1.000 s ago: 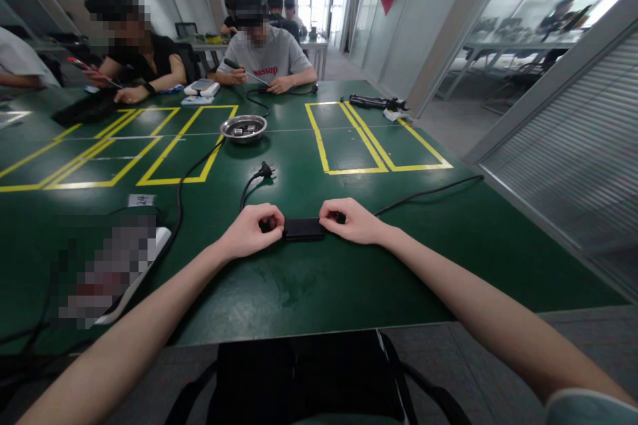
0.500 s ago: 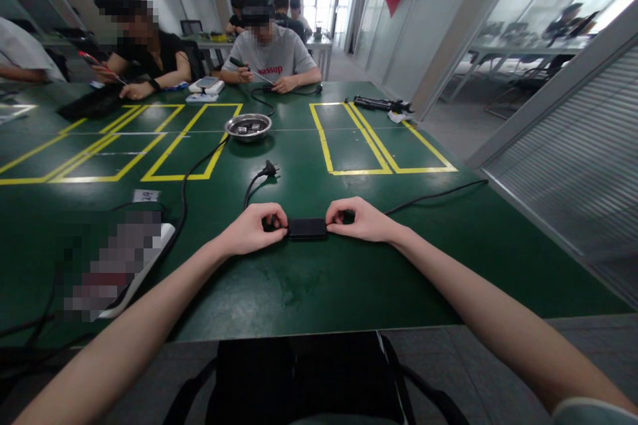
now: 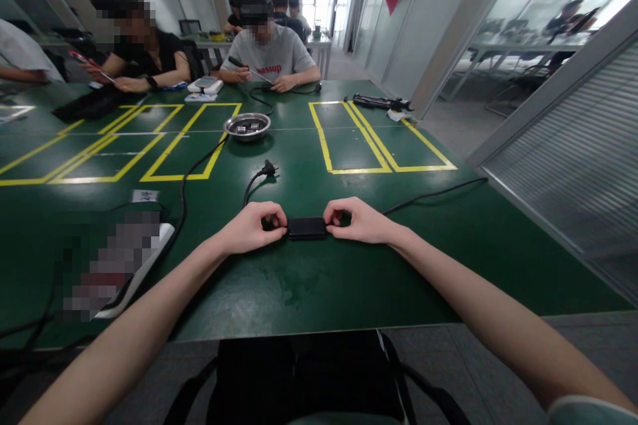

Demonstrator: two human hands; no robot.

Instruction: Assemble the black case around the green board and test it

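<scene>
A black power adapter (image 3: 307,228) lies flat on the green table in front of me. At its left end, my left hand (image 3: 258,226) pinches the adapter or its cord, with thumb and fingers closed. My right hand (image 3: 356,220) does the same at the right end; its fingertips hide the cable joint there. Beyond my left hand, a black mains plug (image 3: 270,169) rests on the table, its cord curving back behind the hand. A thin black cable (image 3: 433,195) runs off to the right from behind my right wrist.
A metal bowl (image 3: 247,127) with small metal parts stands farther back. A white device with a blurred face (image 3: 164,239) lies at left, a long cable nearby. Yellow tape marks rectangles on the table (image 3: 259,305). Across it, a person in grey (image 3: 272,56) and another in black (image 3: 154,56) hold tools.
My hands keep their hold on the adapter, almost unmoved. The view has shifted very slightly. Across the table, the hands of the person in black have moved a little to the left.
</scene>
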